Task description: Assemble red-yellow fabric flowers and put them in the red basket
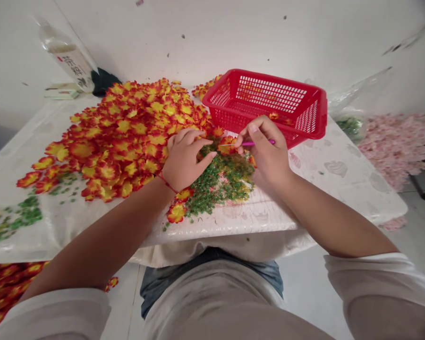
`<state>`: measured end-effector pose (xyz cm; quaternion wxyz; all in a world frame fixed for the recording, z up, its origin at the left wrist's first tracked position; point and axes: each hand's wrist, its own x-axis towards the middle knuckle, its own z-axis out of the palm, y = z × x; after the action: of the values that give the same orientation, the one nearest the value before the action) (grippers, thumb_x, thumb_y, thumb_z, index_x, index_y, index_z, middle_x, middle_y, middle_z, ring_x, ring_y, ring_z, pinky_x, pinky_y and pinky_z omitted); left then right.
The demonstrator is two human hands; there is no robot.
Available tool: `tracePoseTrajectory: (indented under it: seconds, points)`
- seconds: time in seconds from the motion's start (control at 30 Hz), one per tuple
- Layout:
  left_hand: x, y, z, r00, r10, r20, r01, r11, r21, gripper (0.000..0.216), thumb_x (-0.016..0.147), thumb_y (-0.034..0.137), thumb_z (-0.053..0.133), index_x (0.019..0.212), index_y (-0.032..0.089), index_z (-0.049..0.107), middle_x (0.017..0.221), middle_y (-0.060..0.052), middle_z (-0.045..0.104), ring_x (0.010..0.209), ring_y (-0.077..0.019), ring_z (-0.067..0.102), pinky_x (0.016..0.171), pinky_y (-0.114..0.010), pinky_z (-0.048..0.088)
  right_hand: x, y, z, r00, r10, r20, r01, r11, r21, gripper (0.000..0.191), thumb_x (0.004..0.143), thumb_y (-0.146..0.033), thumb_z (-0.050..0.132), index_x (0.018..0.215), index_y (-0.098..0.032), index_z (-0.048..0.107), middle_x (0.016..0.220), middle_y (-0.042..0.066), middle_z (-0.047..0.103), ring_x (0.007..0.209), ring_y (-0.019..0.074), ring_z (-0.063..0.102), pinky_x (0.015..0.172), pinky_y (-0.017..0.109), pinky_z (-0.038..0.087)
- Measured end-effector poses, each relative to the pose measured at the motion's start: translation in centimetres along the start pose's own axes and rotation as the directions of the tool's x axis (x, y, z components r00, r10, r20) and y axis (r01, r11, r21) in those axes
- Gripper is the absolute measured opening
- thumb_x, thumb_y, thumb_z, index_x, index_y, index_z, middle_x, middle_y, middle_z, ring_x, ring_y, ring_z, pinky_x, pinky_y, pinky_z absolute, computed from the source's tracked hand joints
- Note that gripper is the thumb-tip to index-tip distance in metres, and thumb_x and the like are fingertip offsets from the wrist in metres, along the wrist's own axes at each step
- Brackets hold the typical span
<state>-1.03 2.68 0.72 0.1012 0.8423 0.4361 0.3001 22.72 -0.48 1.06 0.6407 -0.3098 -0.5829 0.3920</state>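
Note:
My right hand (267, 144) is closed around a thin tool with a purple handle (250, 143), and its fine, needle-like shaft points left. The shaft's tip reaches toward my left hand (187, 158), which hovers or rests at the edge of the flower heap with fingers bent and thumb apart. Nothing shows between thumb and fingers. Below both hands lies a pile of small green plastic pieces (212, 184). To the left spreads a large heap of red-and-yellow artificial flower heads (127, 127). One flower head (228, 145) sits right behind the needle shaft.
A red plastic basket (226, 113) with a few flowers in it stands behind my right hand. At the back left are a bottle (69, 59) and a dark cloth (104, 81). Pink artificial flowers (398, 141) lie beyond the table's right edge. The white table cover (354, 189) is patterned.

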Motion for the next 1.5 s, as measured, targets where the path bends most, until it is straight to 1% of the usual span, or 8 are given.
tracePoseTrajectory:
  seconds: [0.2, 0.5, 0.67, 0.8, 0.9, 1.07, 1.33, 1.5]
  points:
    - [0.3, 0.0, 1.4, 0.998, -0.002, 0.066, -0.002, 0.998, 0.059, 0.042, 0.113, 0.043, 0.064, 0.147, 0.022, 0.078, 0.168, -0.019, 0.067, 0.166, -0.0443, 0.047, 0.141, -0.071, 0.011, -0.1, -0.3, 0.3, 0.998, -0.053, -0.030, 0.051, 0.997, -0.058, 0.039, 0.110, -0.062, 0.073, 0.093, -0.028, 0.067, 0.081, -0.003, 0.072, 0.068, 0.0133, 0.067, 0.061, 0.027, 0.055]
    - [0.4, -0.9, 1.9, 1.000, -0.017, 0.005, 0.016, 0.998, 0.065, 0.042, 0.112, 0.049, 0.065, 0.146, 0.030, 0.080, 0.171, -0.016, 0.063, 0.169, -0.0437, 0.041, 0.140, -0.069, 0.013, -0.4, -0.3, 0.5, 0.998, -0.062, -0.006, 0.061, 0.992, -0.108, 0.039, 0.111, -0.062, 0.070, 0.093, -0.028, 0.067, 0.084, -0.003, 0.074, 0.071, 0.0131, 0.069, 0.065, 0.027, 0.058]
    - [0.7, -0.9, 2.3, 0.999, -0.027, 0.018, 0.027, 0.999, 0.019, 0.049, 0.115, 0.045, 0.055, 0.155, 0.025, 0.073, 0.169, -0.019, 0.064, 0.166, -0.0443, 0.044, 0.140, -0.068, 0.012, -0.5, -0.3, 0.5, 0.996, -0.083, 0.014, 0.084, 0.988, -0.127, 0.038, 0.112, -0.061, 0.071, 0.093, -0.028, 0.068, 0.085, -0.003, 0.075, 0.071, 0.0131, 0.069, 0.065, 0.028, 0.058]
    - [0.8, -0.6, 1.2, 0.999, -0.028, -0.042, 0.028, 1.000, -0.002, 0.044, 0.113, 0.040, 0.060, 0.151, 0.027, 0.076, 0.161, -0.015, 0.071, 0.158, -0.0416, 0.053, 0.137, -0.063, 0.024, -0.5, -0.3, 0.4, 0.997, -0.083, -0.001, 0.083, 0.990, -0.117, 0.035, 0.113, -0.057, 0.071, 0.093, -0.028, 0.069, 0.086, -0.002, 0.076, 0.071, 0.0137, 0.069, 0.065, 0.029, 0.058]
    - [0.7, -0.2, 0.3, 0.994, -0.007, -0.109, 0.000, 0.998, -0.067, 0.031, 0.111, 0.031, 0.063, 0.133, 0.030, 0.086, 0.142, -0.011, 0.082, 0.143, -0.0374, 0.066, 0.130, -0.057, 0.037, -0.5, -0.5, 0.4, 0.995, -0.090, -0.040, 0.085, 0.991, -0.102, 0.035, 0.111, -0.057, 0.075, 0.092, -0.028, 0.069, 0.083, -0.003, 0.074, 0.071, 0.0147, 0.069, 0.065, 0.031, 0.060]
    - [-0.2, 0.7, -0.1, 0.978, -0.061, -0.201, 0.005, 0.964, -0.266, 0.021, 0.107, 0.025, 0.071, 0.123, 0.027, 0.085, 0.123, -0.006, 0.088, 0.107, -0.0254, 0.080, 0.105, -0.039, 0.058, -0.4, -1.3, 0.6, 0.986, -0.154, -0.066, 0.148, 0.986, -0.080, 0.035, 0.110, -0.055, 0.077, 0.089, -0.028, 0.070, 0.079, -0.002, 0.073, 0.068, 0.0157, 0.068, 0.062, 0.032, 0.059]
    - [-0.7, 0.6, 0.6, 0.953, 0.050, -0.300, -0.171, 0.904, -0.392, 0.014, 0.105, 0.023, 0.080, 0.119, 0.025, 0.079, 0.117, -0.002, 0.089, 0.109, -0.0209, 0.087, 0.106, -0.034, 0.068, -1.0, -1.2, 0.5, 0.984, -0.180, 0.010, 0.180, 0.982, -0.048, 0.031, 0.112, -0.054, 0.075, 0.096, -0.028, 0.071, 0.084, -0.002, 0.075, 0.075, 0.0159, 0.073, 0.066, 0.031, 0.062]
    - [-0.8, 1.0, 0.9, 0.964, 0.050, -0.259, -0.197, 0.792, -0.577, 0.018, 0.108, 0.025, 0.075, 0.126, 0.024, 0.075, 0.115, -0.005, 0.087, 0.109, -0.0197, 0.088, 0.102, -0.032, 0.070, -1.2, -1.2, 0.4, 0.981, -0.184, 0.061, 0.188, 0.980, -0.070, 0.026, 0.115, -0.048, 0.071, 0.100, -0.028, 0.074, 0.087, -0.001, 0.077, 0.075, 0.0148, 0.072, 0.068, 0.031, 0.062]
